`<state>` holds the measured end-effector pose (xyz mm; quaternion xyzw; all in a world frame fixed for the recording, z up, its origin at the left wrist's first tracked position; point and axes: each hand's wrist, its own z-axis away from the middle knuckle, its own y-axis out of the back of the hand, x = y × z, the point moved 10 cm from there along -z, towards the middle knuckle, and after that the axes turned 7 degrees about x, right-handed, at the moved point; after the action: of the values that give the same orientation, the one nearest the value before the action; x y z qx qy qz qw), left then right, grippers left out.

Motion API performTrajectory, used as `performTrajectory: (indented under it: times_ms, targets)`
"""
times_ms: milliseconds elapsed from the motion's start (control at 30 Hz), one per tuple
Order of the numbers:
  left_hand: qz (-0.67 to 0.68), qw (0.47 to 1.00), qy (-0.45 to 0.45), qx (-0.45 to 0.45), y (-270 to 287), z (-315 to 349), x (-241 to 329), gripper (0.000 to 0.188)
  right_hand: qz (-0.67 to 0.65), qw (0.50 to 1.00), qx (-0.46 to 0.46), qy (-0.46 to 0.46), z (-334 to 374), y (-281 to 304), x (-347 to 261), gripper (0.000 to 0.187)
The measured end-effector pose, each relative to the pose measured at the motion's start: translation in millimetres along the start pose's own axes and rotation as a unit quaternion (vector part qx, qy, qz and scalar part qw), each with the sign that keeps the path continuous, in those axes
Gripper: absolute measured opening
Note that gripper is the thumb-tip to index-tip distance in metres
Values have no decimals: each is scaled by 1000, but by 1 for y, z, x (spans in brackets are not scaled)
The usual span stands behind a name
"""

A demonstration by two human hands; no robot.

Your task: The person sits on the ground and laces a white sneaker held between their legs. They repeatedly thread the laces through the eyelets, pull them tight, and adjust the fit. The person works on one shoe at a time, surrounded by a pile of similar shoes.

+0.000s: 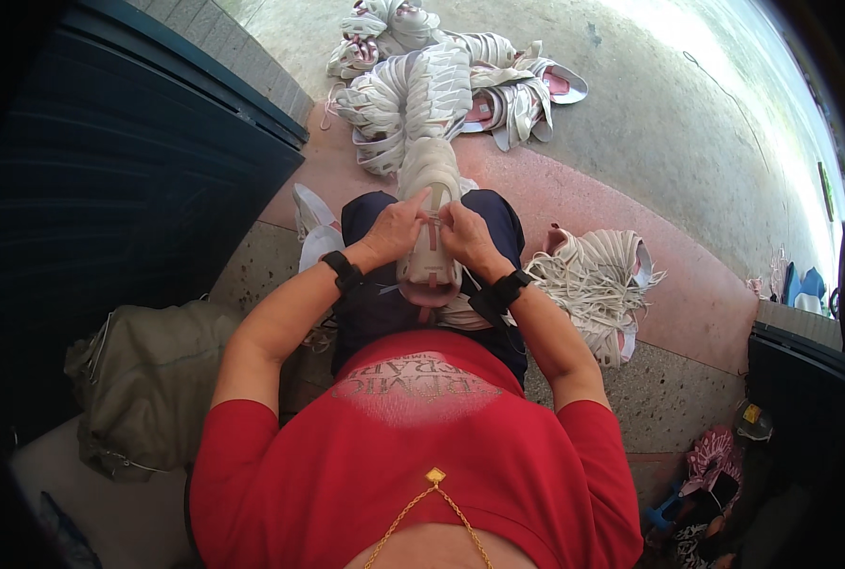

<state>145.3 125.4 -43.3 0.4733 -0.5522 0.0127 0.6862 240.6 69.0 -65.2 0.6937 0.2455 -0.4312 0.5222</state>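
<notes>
The shoe [429, 223] lies on the person's lap, right in the middle. Its long side points straight away from the body, toe far, heel near. The left hand [396, 230] grips the shoe's left side and the right hand [463, 237] grips its right side. Both hands are closed on it, fingers pinching at the lace line on top, and both are just as near. A pile [441, 81] of more shoes sits farther ahead on the floor [669, 133], with another heap [598, 284] to the right

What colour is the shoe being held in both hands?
The shoe is off-white with a pinkish inner lining, seen in the head view.
</notes>
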Motion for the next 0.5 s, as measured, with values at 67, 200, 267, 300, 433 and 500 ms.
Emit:
performTrajectory:
  times_ms: [67, 200, 267, 300, 433, 500]
  targets:
    - [1, 1000, 1, -2, -1, 0, 0, 53, -10, 1000, 8, -10, -3, 0, 4, 10]
    - [-6, 1000, 2, -5, -1, -1, 2, 53, -14, 999, -23, -41, -8, -2, 13, 10]
    - [-13, 1000, -1, -3, 1, -1, 3, 52, -7, 998, -45, -38, -10, -6, 13, 10]
    - [-14, 1000, -3, 0, 2, -3, 2, 52, -5, 998, -42, -38, -11, -9, 12, 11]
    - [-17, 1000, 12, -20, -3, -4, 1, 55, 16, 999, -19, -26, -7, -9, 4, 12]
    - [-95, 994, -14, -58, -9, -7, 9, 58, 33, 999, 4, -38, -6, -9, 1, 11]
